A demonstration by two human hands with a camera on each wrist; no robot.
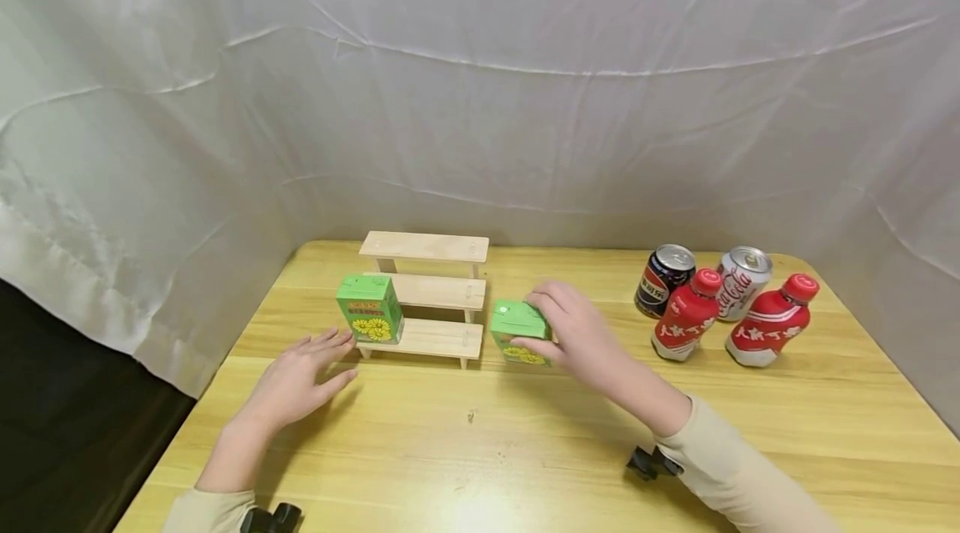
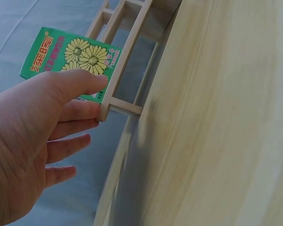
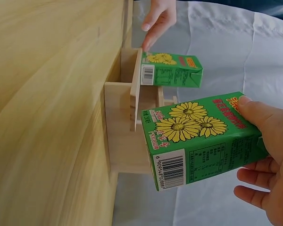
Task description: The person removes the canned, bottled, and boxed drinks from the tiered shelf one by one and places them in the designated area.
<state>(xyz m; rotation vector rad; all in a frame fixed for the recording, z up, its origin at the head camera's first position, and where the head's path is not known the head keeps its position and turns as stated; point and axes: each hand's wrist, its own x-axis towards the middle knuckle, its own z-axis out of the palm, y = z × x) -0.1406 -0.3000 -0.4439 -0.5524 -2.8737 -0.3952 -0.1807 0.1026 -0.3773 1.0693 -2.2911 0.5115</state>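
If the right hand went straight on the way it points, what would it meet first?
Likely the right end of the wooden shelf, with the green carton in the right hand touching first. Height is hard to judge, so it might pass partly above.

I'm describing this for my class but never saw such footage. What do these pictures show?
No machine, just a person's bare left hand and right hand. The wide picture comes from a head-worn camera; the closer ones from a camera on each wrist. On the table stand a wooden shelf, a dark can, a white can and two red bottles. One green carton stands on the shelf's lowest step, with the left hand beside it. The right hand holds a second green carton, beside the shelf.
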